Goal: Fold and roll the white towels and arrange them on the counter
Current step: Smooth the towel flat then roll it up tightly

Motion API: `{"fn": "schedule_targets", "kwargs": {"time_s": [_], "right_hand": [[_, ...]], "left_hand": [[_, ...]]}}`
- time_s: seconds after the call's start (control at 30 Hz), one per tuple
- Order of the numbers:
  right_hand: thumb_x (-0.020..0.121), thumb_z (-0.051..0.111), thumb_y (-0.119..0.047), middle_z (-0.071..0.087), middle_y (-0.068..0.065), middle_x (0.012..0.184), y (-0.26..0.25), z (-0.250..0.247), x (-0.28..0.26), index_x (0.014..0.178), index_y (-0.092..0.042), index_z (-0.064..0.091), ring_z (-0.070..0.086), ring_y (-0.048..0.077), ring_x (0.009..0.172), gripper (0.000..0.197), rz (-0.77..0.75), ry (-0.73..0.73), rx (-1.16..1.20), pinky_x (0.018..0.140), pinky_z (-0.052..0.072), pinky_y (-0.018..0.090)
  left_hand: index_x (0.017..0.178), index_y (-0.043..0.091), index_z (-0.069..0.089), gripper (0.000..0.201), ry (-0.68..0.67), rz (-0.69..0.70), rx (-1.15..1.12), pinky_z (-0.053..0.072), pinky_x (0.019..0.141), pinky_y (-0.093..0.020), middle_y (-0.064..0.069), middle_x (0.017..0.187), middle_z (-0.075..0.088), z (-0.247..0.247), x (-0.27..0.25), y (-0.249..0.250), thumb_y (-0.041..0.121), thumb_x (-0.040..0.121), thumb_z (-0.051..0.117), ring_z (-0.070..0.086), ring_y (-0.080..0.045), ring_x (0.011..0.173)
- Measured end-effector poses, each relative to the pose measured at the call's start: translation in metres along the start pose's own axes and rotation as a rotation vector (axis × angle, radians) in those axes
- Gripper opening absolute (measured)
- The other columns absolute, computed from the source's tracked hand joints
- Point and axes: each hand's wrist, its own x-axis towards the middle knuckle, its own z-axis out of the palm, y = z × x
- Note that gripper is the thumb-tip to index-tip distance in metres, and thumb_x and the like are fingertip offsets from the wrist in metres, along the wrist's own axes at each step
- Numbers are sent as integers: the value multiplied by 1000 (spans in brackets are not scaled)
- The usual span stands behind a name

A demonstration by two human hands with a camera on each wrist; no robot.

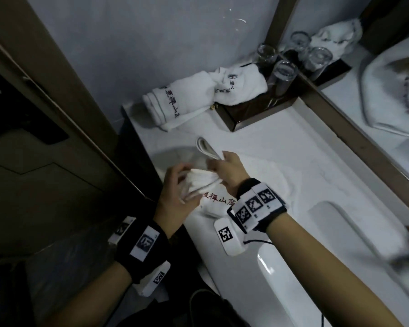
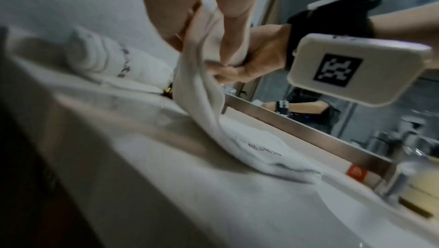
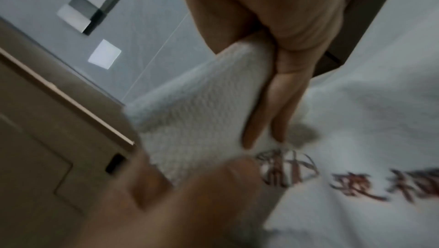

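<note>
A white towel [image 1: 206, 182] with red embroidered characters is lifted off the white counter [image 1: 281, 147], its lower part still lying there. My left hand [image 1: 177, 182] grips its bunched left end, fingers curled round the cloth. My right hand [image 1: 227, 168] pinches the upper fold, and a loop of towel sticks up past it. In the left wrist view the towel [image 2: 204, 90] hangs from both hands down to the counter. The right wrist view shows my fingers [image 3: 280, 86] clamped on the textured towel [image 3: 202, 101]. Two finished towels [image 1: 187, 97] lie at the counter's far left corner.
A dark tray [image 1: 257, 112] with several drinking glasses [image 1: 283, 74] stands behind the towels, against the framed mirror [image 1: 335, 114]. A sink basin [image 1: 335, 244] lies to the right, with a tap [image 2: 401, 173] at its edge. A dark door [image 1: 33, 138] lies to the left.
</note>
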Motion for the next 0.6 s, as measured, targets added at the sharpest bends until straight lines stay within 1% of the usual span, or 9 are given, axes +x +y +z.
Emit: {"fn": "schedule_targets", "kwargs": {"time_s": [0.07, 0.13, 0.23, 0.3, 0.37, 0.4, 0.5, 0.57, 0.6], "right_hand": [[83, 49, 7, 54, 5, 60, -7, -2, -7, 72, -6, 54, 52, 20, 56, 18, -5, -42, 202, 46, 44, 22], [90, 49, 2, 63, 12, 78, -21, -6, -17, 94, 0, 59, 64, 19, 62, 11, -43, -104, 414, 58, 56, 26], [98, 42, -15, 68, 16, 99, -42, -21, -33, 121, 5, 50, 68, 21, 82, 32, -100, -155, 643, 79, 58, 32], [99, 37, -31, 75, 2, 78, -49, -37, -38, 121, -2, 50, 71, 11, 71, 38, -121, -137, 668, 60, 58, 22], [94, 39, -48, 69, -13, 56, -50, -52, -42, 129, -3, 45, 66, 0, 52, 57, -126, -64, 659, 46, 52, 14], [91, 40, -54, 70, -13, 58, -45, -61, -43, 132, -3, 43, 67, 1, 54, 65, -128, -54, 644, 48, 53, 16], [83, 55, -55, 73, 6, 105, -13, -89, -49, 125, -10, 56, 69, 21, 97, 61, -66, -81, 729, 74, 57, 35], [85, 58, -45, 63, 11, 124, 21, -105, -50, 129, -12, 54, 61, 28, 112, 55, 15, -24, 709, 90, 50, 44], [88, 56, -39, 63, 12, 124, 39, -112, -49, 130, -10, 52, 61, 28, 112, 51, 52, 30, 634, 90, 49, 43]], "left_hand": [[120, 5, 46, 63, 62, -20, 3, 46, 94, -27, -20, 120, 53, 0, -2, -9, -8, 64, 71, 54, -28, 113], [120, -5, 49, 56, 81, -124, 66, 45, 92, -19, -18, 117, 59, 4, -2, -21, 0, 70, 74, 57, -29, 112], [115, -3, 57, 44, 157, -292, 62, 40, 76, -9, -14, 110, 64, 11, -1, -29, 6, 75, 73, 61, -26, 107], [121, 1, 53, 43, 221, -280, 63, 39, 82, -12, -15, 118, 62, 6, 8, -28, 5, 80, 67, 57, -23, 111], [129, 11, 49, 45, 217, -155, 144, 40, 92, -23, -12, 127, 58, -8, 27, -24, 0, 86, 55, 53, -18, 115], [129, 13, 49, 45, 230, -67, 150, 40, 98, -27, -10, 129, 57, -17, 37, -22, -3, 87, 51, 52, -16, 117], [123, 9, 57, 36, 268, 292, 379, 39, 106, -38, -11, 130, 56, -47, 71, -23, -1, 91, 43, 51, -21, 121], [126, 12, 54, 38, 100, 429, 796, 37, 105, -46, -13, 135, 52, -62, 82, -30, 12, 93, 35, 49, -28, 124], [130, 17, 50, 46, -63, 376, 902, 31, 107, -51, -13, 139, 47, -64, 83, -33, 22, 91, 27, 45, -31, 128]]}}
